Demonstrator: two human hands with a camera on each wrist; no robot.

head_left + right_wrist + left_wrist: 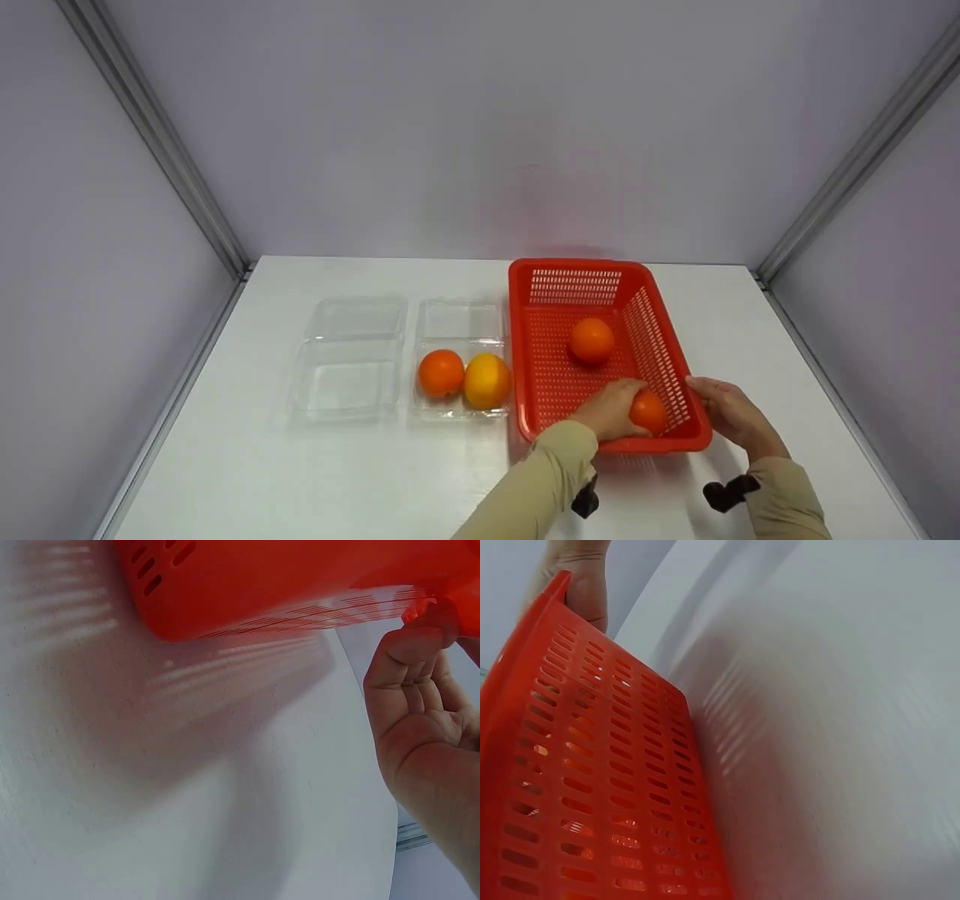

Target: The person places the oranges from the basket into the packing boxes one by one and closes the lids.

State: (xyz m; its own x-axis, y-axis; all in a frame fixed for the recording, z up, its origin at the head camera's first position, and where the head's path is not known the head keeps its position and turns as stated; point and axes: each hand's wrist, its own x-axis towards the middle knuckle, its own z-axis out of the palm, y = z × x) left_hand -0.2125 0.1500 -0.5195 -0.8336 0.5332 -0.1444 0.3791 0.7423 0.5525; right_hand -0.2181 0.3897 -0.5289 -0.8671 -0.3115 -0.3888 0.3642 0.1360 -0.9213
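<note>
A red perforated basket [526, 352] stands right of the middle of the table. My left hand [613, 411] reaches over its near rim and grips an orange [649, 412] in the near right corner. Farther back in the basket lies another orange [592, 341], apart from the hand. On the basket's right side, my right hand [731, 409] pinches the rim; the right wrist view shows its curled fingers [409, 652] at the red edge. In the left wrist view the basket wall [622, 757] hides the gripped fruit, apart from orange glimpses through the slots.
Left of the basket, a transparent hinged plastic box [461, 322] holds an orange [441, 373] and a yellower fruit [487, 381] side by side. A second such box [351, 375] lies open farther left. Pale walls [450, 150] enclose the white table [300, 480].
</note>
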